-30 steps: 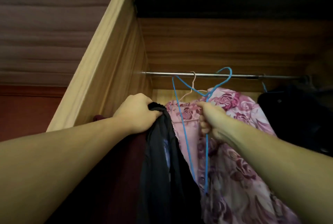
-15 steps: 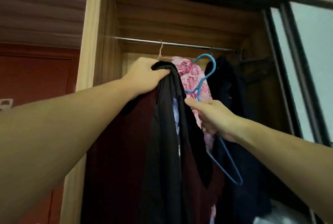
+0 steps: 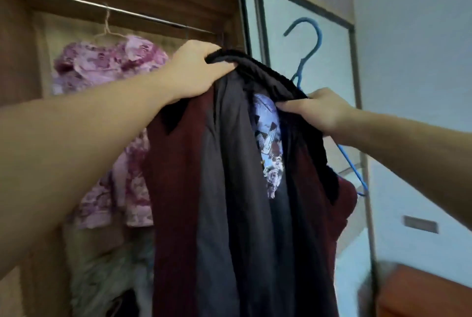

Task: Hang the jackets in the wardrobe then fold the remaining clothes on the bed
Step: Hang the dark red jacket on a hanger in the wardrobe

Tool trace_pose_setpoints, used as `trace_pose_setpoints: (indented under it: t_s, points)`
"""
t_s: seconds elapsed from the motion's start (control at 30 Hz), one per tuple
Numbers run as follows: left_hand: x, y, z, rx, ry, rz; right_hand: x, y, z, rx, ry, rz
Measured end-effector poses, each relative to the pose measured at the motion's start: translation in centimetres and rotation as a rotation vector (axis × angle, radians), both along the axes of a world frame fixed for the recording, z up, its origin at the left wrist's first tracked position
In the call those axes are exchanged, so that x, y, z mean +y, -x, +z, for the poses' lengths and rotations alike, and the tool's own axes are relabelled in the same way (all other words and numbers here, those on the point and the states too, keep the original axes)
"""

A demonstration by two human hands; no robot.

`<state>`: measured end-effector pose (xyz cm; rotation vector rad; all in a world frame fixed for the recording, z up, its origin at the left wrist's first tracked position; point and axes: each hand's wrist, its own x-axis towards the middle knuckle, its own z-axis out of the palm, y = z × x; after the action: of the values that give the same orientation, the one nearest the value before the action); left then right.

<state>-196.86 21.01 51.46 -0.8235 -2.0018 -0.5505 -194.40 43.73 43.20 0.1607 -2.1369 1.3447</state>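
left hand [image 3: 196, 69] grips jacket [image 3: 229, 189] collar, right hand [image 3: 316, 110] pinches collar plus blue hanger [image 3: 310, 46]; we should seat hanger inside both shoulders.

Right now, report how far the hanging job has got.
Done: a pink floral garment hangs on the rail. In hand: left hand grips the dark jacket collar; right hand holds collar and blue hanger. Left: hanger into jacket, onto rail. Bed not in view.

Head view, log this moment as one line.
left hand: grips jacket collar | right hand: holds collar and blue hanger | hanger: off wardrobe rail | jacket: not yet hung
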Motion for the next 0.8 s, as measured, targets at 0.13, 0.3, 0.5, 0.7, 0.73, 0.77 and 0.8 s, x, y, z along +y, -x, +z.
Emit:
trace_pose_setpoints:
  t_s: [0.13,0.3,0.5,0.7,0.73,0.77,0.8]
  points:
    - [5.9,-1.0,-1.9,-0.047,0.095,-0.131,6.7,-5.7,0.1,-0.023,0.02,-0.246]
    - [13.0,-2.7,-7.4,-0.047,0.152,-0.361,11.2,-14.4,-1.2,-0.023,0.018,-0.588]
    - [23.6,-7.1,-18.6,-0.224,0.279,-0.75,12.1,-28.3,-3.2,-0.168,-0.13,-1.011]
    - [31.9,-15.6,-24.8,-0.203,0.296,-0.865,11.6,-42.5,-5.5,-0.316,-0.132,-1.359]
    - [32.8,-17.5,-25.0,-0.207,0.31,-0.903,11.5,-45.1,-6.0,-0.338,-0.121,-1.415]
    - [33.7,-19.5,-25.1,-0.21,0.332,-0.939,11.3,-47.7,-6.7,-0.364,-0.116,-1.469]
    - [34.4,-21.6,-25.2,-0.205,0.354,-0.969,11.2,-50.1,-7.4,-0.383,-0.105,-1.516]
